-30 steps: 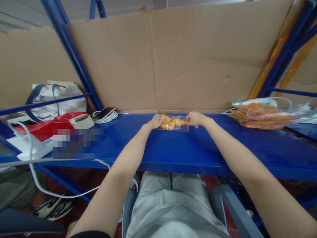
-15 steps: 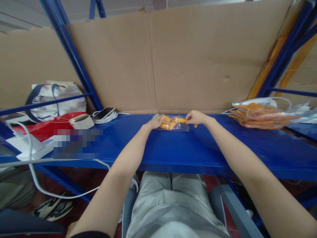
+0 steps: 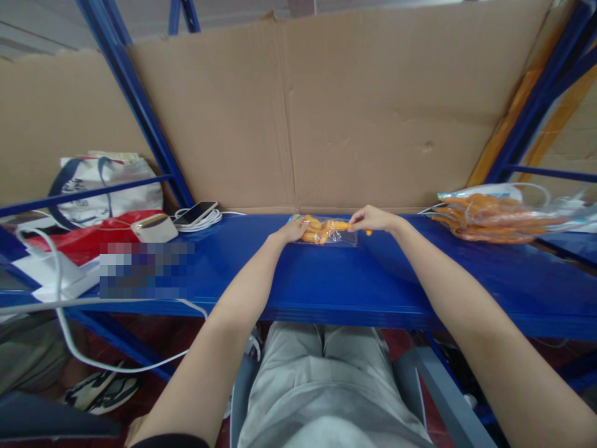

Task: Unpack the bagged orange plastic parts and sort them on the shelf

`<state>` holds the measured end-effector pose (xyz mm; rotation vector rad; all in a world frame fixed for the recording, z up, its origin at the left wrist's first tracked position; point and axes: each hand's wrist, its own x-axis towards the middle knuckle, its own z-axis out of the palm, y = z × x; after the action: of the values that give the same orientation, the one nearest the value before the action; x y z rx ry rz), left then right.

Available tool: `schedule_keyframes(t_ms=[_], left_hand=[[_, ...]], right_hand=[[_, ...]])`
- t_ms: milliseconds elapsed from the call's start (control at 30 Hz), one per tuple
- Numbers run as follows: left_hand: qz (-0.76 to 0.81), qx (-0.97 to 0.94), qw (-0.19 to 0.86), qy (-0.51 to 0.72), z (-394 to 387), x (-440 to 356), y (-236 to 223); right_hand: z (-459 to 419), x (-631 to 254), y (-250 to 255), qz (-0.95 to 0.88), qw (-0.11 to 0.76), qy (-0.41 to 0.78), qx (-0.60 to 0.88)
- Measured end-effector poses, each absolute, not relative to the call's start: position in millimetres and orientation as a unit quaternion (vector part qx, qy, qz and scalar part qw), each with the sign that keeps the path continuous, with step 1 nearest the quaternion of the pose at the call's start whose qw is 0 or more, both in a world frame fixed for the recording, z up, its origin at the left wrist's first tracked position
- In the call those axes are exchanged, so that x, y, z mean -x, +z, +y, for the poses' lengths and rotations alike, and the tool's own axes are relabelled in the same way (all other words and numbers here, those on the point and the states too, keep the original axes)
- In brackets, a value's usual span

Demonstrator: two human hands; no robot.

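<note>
A clear plastic bag (image 3: 342, 238) of several orange, finger-shaped items (image 3: 321, 231) lies flat on the blue shelf top (image 3: 336, 280), near the cardboard. My left hand (image 3: 293, 231) grips its left end, beside a small colored label. At the other end my right hand (image 3: 370, 218) pinches the tip of one orange item, thumb and fingers together. Another orange tip (image 3: 369, 233) shows just below the right hand. Whether the pinched item is inside the bag or out of its mouth, I cannot tell.
Plastic bags of similar orange items (image 3: 489, 218) lie at the right. To the left are a phone (image 3: 196, 213) on a coiled white cable, a pale case (image 3: 155, 228), a red bag (image 3: 88, 239) and a white tote (image 3: 130, 186). Cardboard (image 3: 364, 112) stands behind, between blue posts.
My right hand has shifted slightly up and left at the bag's right end, still pinching. My left hand and the bag have hardly moved.
</note>
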<state>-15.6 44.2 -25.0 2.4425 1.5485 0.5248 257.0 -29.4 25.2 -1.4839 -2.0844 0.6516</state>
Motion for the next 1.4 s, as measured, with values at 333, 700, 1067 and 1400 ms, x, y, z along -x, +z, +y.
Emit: schedule_keyframes(t_ms=[333, 700, 1067, 1400], left_hand=[[0.551, -0.763, 0.178, 0.289, 47.2, 7.8, -26.8], [0.526, -0.722, 0.241, 0.379, 52.1, -4.3, -31.7], [0.400, -0.857, 0.073, 0.317, 15.0, -24.8, -18.2], [0.392, -0.842, 0.064, 0.364, 8.8, -33.5, -9.7]], right_hand=[[-10.2, -228.7, -10.9, -0.802, 0.267, 0.202, 0.495], [-11.0, -237.2, 0.7, -0.847, 0.107, -0.027, 0.520], [-13.4, -233.2, -5.9, -0.811, 0.264, 0.185, 0.488], [-14.1, -228.7, -6.1, -0.775, 0.332, 0.296, 0.449]])
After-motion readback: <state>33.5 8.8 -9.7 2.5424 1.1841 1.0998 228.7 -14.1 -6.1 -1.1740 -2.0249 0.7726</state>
